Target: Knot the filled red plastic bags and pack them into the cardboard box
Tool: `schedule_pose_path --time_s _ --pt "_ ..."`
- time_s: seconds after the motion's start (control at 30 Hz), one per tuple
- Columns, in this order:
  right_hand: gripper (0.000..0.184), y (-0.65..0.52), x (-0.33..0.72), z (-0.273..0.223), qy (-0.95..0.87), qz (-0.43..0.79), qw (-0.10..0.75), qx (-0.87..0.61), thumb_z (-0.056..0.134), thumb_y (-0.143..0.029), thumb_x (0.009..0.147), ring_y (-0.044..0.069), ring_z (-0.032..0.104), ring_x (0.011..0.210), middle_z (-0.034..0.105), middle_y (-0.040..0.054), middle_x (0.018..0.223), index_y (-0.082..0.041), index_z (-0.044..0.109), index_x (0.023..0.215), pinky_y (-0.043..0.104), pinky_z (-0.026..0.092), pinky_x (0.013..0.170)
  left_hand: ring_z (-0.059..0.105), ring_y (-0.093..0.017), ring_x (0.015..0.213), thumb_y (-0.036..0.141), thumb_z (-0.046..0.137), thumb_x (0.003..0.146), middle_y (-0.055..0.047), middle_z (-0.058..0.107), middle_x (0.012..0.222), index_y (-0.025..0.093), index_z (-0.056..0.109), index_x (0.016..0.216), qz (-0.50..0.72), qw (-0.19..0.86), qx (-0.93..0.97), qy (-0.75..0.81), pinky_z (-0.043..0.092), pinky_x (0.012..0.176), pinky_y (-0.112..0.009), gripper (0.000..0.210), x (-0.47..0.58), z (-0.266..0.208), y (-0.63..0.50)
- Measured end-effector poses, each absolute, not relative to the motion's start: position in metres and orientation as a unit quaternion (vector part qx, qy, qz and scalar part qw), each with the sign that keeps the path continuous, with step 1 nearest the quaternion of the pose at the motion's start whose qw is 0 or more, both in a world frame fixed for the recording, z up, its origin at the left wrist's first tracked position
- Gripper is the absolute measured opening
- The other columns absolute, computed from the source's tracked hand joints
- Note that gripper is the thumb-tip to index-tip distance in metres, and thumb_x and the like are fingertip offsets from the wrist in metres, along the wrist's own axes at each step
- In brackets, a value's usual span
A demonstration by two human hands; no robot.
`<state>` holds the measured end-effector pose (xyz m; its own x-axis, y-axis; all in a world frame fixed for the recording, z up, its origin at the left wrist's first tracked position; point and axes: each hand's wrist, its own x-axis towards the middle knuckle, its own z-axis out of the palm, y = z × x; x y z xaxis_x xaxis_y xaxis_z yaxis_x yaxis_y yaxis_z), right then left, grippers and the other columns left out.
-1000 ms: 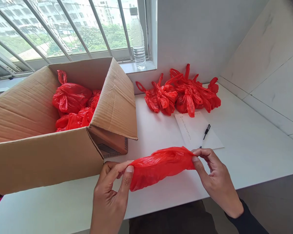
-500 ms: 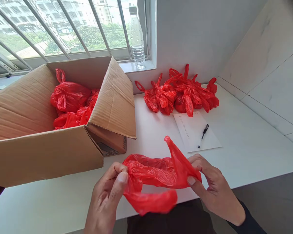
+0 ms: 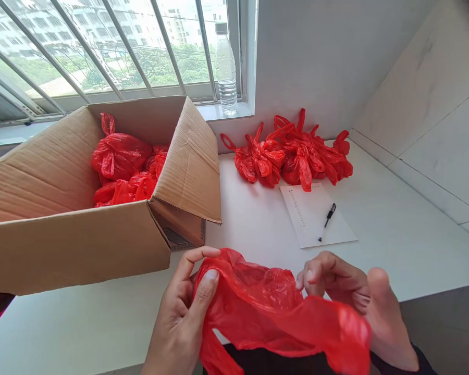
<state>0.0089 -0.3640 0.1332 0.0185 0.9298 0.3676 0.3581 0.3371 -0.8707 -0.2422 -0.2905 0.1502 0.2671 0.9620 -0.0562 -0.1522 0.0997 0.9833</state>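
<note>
A thin red plastic bag [image 3: 266, 307] hangs loosely over the front edge of the table, its handles trailing down. My left hand [image 3: 187, 307] pinches its left side between thumb and fingers. Beside the bag's right side is my right hand [image 3: 347, 297], with thumb and fingers spread apart. The right hand's fingertips are close to the plastic; whether they touch it I cannot tell. To the left stands an open cardboard box [image 3: 74, 247] with several knotted red plastic bags [image 3: 121, 156] inside.
More knotted red bags [image 3: 297, 156] lie against the wall at the back. In front of them are a sheet of paper [image 3: 308, 224] and a black pen [image 3: 327, 222]. A clear bottle [image 3: 226, 78] stands on the sill by the barred window [image 3: 140, 52].
My right hand has let go of the bag and spread its fingers. The bag has opened out wider and swung to the right, and my left hand has shifted its grip on it.
</note>
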Motion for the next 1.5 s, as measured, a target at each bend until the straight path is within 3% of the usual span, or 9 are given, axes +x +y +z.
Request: schedule_pose_path --time_s 0.1,0.23,0.37,0.47,0.53,0.6,0.73,1.07,1.5 --pt "0.075 -0.364 0.001 0.137 -0.644 0.384 0.443 -0.491 0.037 -0.090 0.084 0.018 0.053 0.060 0.053 -0.0039 0.069 -0.033 0.060 0.126 0.038 0.052 0.076 0.060 -0.016 0.053 0.053 0.072 0.084 -0.001 0.068 0.077 0.029 0.055 0.116 0.438 0.639 0.480 0.412 0.052 0.047 -0.024 0.043 -0.233 0.158 -0.297" --pt "0.057 -0.362 -0.017 0.137 -0.701 0.338 0.314 -0.543 0.083 -0.054 0.075 0.017 0.057 0.068 0.063 -0.0032 0.082 -0.033 0.063 0.124 0.029 0.047 0.065 0.059 -0.015 0.054 0.056 0.069 0.085 0.000 0.065 0.072 0.027 0.057 0.109 0.424 0.606 0.508 0.441 0.050 0.048 -0.024 0.039 -0.229 0.161 -0.303" --pt "0.016 -0.365 -0.021 0.140 -0.746 0.281 0.288 -0.530 0.074 -0.028 0.087 0.015 0.061 0.072 0.069 -0.0035 0.085 -0.029 0.066 0.100 0.027 0.048 0.068 0.061 -0.015 0.063 0.057 0.068 0.086 0.001 0.065 0.075 0.027 0.066 0.102 0.440 0.537 0.558 0.455 0.049 0.054 -0.022 0.034 -0.234 0.153 -0.300" --pt "0.034 -0.369 -0.022 0.145 -0.792 0.252 0.323 -0.452 0.065 -0.039 0.097 0.017 0.067 0.084 0.073 0.0007 0.106 -0.033 0.059 0.130 0.028 0.052 0.077 0.068 -0.018 0.079 0.052 0.064 0.090 -0.001 0.074 0.090 0.028 0.075 0.098 0.449 0.466 0.621 0.443 0.055 0.070 -0.024 0.028 -0.237 0.147 -0.297" --pt "0.033 -0.368 -0.027 0.148 -0.846 0.250 0.290 -0.370 0.055 -0.043 0.103 0.016 0.066 0.076 0.073 -0.0001 0.095 -0.032 0.057 0.135 0.027 0.050 0.071 0.072 -0.020 0.086 0.048 0.062 0.093 -0.001 0.078 0.095 0.030 0.079 0.100 0.433 0.439 0.668 0.416 0.057 0.078 -0.025 0.025 -0.236 0.144 -0.295" --pt "0.028 -0.364 -0.033 0.149 -0.879 0.236 0.238 -0.339 0.046 -0.045 0.106 0.016 0.062 0.066 0.071 -0.0016 0.078 -0.029 0.065 0.118 0.028 0.045 0.063 0.074 -0.021 0.086 0.045 0.061 0.095 -0.001 0.080 0.093 0.032 0.080 0.106 0.414 0.430 0.702 0.389 0.059 0.072 -0.025 0.025 -0.237 0.143 -0.295" --pt "0.057 -0.360 -0.035 0.161 -0.866 0.193 0.211 -0.410 0.024 -0.058 0.107 0.017 0.061 0.070 0.067 0.0010 0.073 -0.023 0.058 0.079 0.031 0.044 0.064 0.075 -0.023 0.082 0.044 0.065 0.092 -0.001 0.081 0.092 0.031 0.081 0.106 0.429 0.406 0.700 0.400 0.058 0.062 -0.024 0.025 -0.241 0.146 -0.299" --pt "0.056 -0.369 -0.003 0.194 -0.809 0.165 0.392 -0.406 0.020 -0.062 0.105 0.013 0.045 0.059 0.044 -0.0022 0.064 -0.022 0.046 0.076 0.027 0.037 0.056 0.076 -0.019 0.087 0.052 0.063 0.090 0.001 0.080 0.110 0.030 0.076 0.114 0.456 0.275 0.669 0.519 0.057 0.068 -0.020 0.035 -0.252 0.142 -0.313" --pt "0.071 -0.373 0.015 0.182 -0.756 0.095 0.485 -0.428 0.015 -0.067 0.103 0.023 0.060 0.083 0.060 0.0068 0.090 -0.023 0.059 0.068 0.034 0.053 0.068 0.070 -0.010 0.079 0.035 0.069 0.088 0.011 0.078 0.090 0.038 0.077 0.103 0.540 0.134 0.637 0.534 0.052 0.081 -0.019 0.016 -0.251 0.148 -0.308"
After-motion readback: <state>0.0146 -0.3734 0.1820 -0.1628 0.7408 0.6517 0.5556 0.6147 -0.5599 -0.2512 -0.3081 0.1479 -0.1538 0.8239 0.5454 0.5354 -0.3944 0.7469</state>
